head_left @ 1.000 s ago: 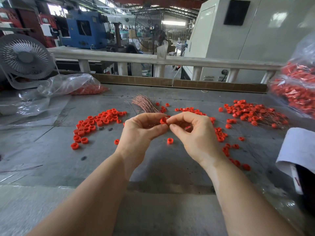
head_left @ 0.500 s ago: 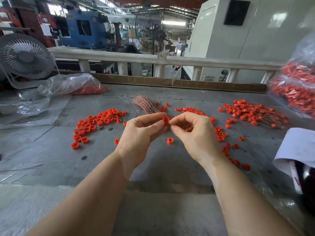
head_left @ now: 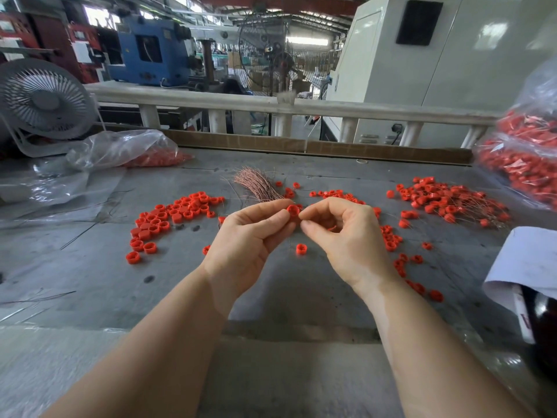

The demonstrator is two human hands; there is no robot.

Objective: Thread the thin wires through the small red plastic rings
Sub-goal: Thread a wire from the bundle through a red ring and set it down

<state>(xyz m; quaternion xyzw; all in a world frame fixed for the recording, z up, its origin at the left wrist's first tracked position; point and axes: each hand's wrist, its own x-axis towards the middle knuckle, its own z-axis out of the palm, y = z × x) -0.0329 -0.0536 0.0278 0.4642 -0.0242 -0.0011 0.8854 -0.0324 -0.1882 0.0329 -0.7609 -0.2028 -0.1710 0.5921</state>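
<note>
Centrally, left hand (head_left: 250, 236) pinching a red ring (head_left: 292, 211), right hand (head_left: 346, 236) fingertips pinched together beside it.

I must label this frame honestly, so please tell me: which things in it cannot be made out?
- Wire at the held ring: too thin to see, head view.
- Right hand fingertips: curled over, so their hold is hidden.
- Dark object at the right edge: cut off and under white paper.
- Bag of red pieces: cut off by the right edge.
</note>
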